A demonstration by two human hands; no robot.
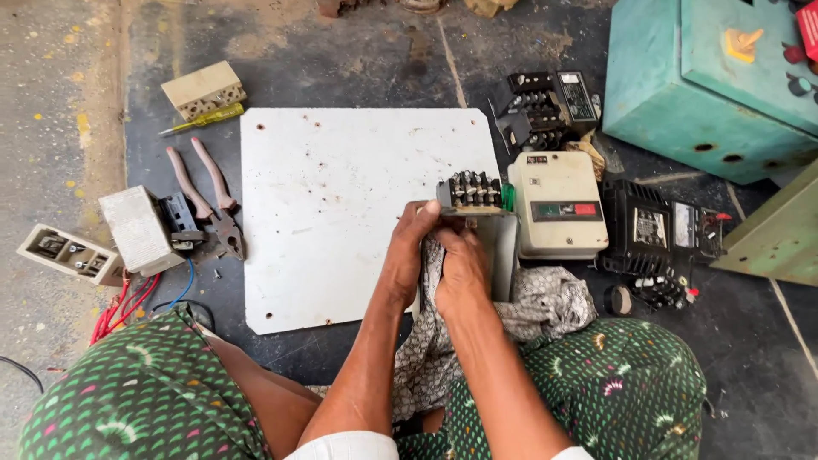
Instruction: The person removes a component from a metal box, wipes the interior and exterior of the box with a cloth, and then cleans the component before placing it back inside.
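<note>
Head view showed both hands together, the left hand [407,247] and right hand [462,266] clamped on a grey contactor [477,204] with a patterned cloth [545,302], above the white plate's [341,204] edge.

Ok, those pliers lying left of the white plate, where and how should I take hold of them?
Grip the pliers by the two pinkish handles, coming from above at the far end. The handles lie splayed and clear there, while the dark jaws point toward the person, close to a grey box and loose wires.
</note>
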